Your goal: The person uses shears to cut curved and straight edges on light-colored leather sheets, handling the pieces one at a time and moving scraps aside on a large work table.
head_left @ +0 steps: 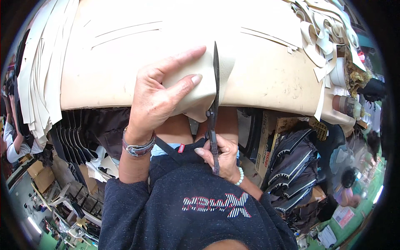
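A pale cream piece of leather-like sheet [204, 93] lies at the near edge of the table, its lower corner hanging over. My left hand [156, 93], with a watch on the wrist, holds it from the left. Its thumb and forefinger lie spread on top; the other fingers are hidden, seemingly under the piece. In front of my body, my right hand [225, 154] is closed round the handles of long dark scissors [216, 79]. The blades point away from me across the piece and look nearly closed. Some of the sheet shows on both sides of them.
Long cream strips [46, 62] hang over the table's left end. Curled offcuts [321, 33] lie at the far right, near a white roll [338, 71] and a brown jar [342, 104]. Thin strips rest on the cream tabletop [271, 83]. Dark bundles [291, 166] stand below right.
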The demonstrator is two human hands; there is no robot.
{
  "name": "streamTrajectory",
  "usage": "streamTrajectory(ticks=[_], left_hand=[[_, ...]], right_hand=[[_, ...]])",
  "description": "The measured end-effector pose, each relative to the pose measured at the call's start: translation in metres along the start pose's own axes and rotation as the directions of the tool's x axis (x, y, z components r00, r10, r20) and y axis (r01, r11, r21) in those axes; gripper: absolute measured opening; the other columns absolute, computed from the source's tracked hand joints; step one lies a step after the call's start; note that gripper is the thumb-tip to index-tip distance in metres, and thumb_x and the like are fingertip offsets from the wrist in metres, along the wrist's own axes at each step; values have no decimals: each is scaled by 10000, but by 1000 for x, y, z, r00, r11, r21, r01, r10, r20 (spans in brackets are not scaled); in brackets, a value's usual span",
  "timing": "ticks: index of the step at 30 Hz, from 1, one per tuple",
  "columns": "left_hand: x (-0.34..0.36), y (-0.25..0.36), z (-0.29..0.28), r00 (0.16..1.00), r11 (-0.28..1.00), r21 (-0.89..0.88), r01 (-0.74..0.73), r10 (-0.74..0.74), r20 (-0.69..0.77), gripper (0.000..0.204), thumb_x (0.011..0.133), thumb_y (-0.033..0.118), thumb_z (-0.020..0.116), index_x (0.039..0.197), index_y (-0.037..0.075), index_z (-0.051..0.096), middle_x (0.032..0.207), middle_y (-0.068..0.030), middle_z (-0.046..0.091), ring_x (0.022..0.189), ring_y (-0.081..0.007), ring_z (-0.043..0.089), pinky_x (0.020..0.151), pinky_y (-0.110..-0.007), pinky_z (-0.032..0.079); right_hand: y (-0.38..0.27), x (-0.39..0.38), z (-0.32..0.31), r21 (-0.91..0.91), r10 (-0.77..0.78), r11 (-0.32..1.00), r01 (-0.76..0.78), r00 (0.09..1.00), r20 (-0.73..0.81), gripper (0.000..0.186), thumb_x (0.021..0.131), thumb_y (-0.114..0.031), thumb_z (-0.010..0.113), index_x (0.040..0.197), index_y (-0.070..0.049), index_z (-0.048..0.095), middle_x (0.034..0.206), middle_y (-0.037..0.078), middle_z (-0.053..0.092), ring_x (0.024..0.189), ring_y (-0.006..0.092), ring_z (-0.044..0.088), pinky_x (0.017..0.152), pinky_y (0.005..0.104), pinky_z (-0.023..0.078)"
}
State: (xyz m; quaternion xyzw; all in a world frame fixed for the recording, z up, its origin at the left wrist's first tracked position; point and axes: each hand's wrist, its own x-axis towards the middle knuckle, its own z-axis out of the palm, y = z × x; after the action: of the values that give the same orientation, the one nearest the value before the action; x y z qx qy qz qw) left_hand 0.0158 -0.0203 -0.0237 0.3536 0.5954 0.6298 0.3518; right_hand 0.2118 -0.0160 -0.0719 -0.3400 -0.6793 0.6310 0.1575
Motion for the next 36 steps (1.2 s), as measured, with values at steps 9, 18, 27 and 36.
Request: streamTrajectory(ticks=[9,18,27,36], left_hand=[[-1,2,0,1000,1000,10,8,-8,9,353,759,14,597,1111,6,562,1038,-99,606,926,-111,554,825,-239,434],[-2,1,1,1000,999,-19,27,-26,9,363,757,9,595,1117,0,556,1044,-97,603,943,-114,546,841,-236,421],[-6,3,3,1000,1000,17,1,-1,2,387,750,-5,593,1133,-3,543,1058,-105,593,936,-111,539,830,-233,420],[-12,6,5,998,1000,3,30,-31,51,389,753,-22,581,1139,-5,538,1044,-120,596,933,-122,540,824,-245,429]], right_hand=[[-1,0,1,14,-9,1000,9,1000,-9,308,711,-165,721,562,-51,476,395,10,449,357,66,467,338,218,313],[3,-3,2,17,27,1000,-26,1000,-16,294,696,-169,730,576,-43,493,427,20,464,382,80,473,369,235,334],[-1,6,-3,0,-87,996,87,996,14,336,643,-253,761,610,-27,515,468,30,474,420,102,474,409,247,355],[-11,20,-6,-8,-124,992,124,992,-13,341,647,-266,756,611,-28,514,487,26,482,439,96,480,422,236,362]])
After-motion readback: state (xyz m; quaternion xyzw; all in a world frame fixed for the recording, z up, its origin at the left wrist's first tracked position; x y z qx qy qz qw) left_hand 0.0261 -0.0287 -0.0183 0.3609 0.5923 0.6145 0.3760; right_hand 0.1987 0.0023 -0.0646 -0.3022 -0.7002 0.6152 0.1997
